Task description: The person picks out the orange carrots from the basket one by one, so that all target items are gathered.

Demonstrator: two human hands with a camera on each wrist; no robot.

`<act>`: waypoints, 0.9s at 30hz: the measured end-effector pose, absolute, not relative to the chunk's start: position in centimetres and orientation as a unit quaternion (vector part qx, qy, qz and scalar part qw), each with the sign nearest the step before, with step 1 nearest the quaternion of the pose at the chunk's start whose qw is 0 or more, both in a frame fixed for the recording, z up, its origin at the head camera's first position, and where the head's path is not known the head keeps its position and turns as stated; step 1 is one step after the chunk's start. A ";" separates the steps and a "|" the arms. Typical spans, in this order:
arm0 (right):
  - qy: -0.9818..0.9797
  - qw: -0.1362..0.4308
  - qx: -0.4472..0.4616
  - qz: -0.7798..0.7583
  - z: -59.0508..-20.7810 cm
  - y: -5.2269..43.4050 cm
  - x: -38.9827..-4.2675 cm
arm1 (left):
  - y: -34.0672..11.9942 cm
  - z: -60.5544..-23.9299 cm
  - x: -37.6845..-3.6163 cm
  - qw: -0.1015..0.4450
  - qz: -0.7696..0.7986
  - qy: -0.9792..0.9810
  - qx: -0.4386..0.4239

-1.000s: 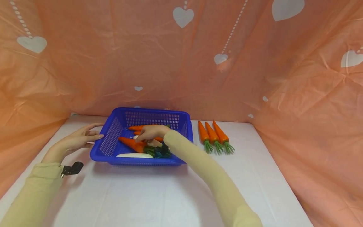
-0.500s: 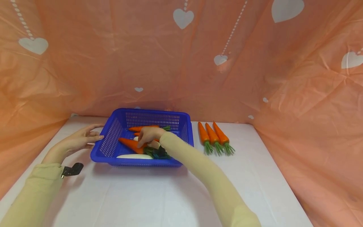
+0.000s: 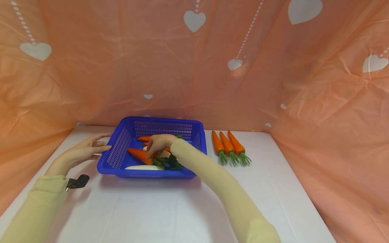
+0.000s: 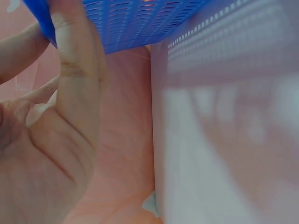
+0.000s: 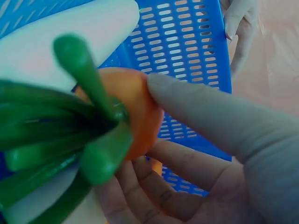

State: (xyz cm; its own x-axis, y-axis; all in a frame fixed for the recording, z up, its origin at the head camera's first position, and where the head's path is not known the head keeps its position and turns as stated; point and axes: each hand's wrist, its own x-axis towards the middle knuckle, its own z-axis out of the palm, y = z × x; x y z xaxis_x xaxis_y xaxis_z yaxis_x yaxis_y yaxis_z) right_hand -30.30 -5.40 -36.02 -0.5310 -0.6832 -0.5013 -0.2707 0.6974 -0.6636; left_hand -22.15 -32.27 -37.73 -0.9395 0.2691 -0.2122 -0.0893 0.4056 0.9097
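Right hand [image 3: 159, 142]: thumb and fingers pinching carrot [image 3: 139, 155]; curled fingers seen in right wrist view only. Left hand [image 3: 82, 150]: fingers spread, touching basket [image 3: 146, 172]. Carrot trio [image 3: 227, 143]: head view only.

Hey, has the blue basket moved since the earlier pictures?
No, the blue basket shows no visible shift against the three carrots outside it.

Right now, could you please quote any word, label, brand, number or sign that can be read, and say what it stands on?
None: no readable text in any view.
Blue basket and carrots: no lettering visible.
Orange backdrop: printed hearts and dotted lines only, no writing seen.
Black wrist device: any marking is too small to read.
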 end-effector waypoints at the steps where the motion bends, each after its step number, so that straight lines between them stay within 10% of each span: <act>1: 0.833 0.393 -0.288 -0.262 -36.1 -5.4 -30.3 | -32.2 -37.7 -22.1 0.166 0.542 0.822 0.054; 27: 0.791 0.423 -0.297 -0.327 -36.2 -3.2 -30.6 | -32.3 -37.7 -22.0 0.163 0.538 0.825 0.058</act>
State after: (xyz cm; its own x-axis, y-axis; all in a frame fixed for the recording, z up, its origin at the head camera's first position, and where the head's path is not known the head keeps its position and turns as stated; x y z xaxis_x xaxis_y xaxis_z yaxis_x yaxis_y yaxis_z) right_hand -30.58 -3.18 -36.22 -0.4648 -0.7468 -0.4756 -0.1935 0.6099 -0.7685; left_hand -21.97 -32.25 -37.72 -0.9403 0.2711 -0.2058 -0.0791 0.4139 0.9069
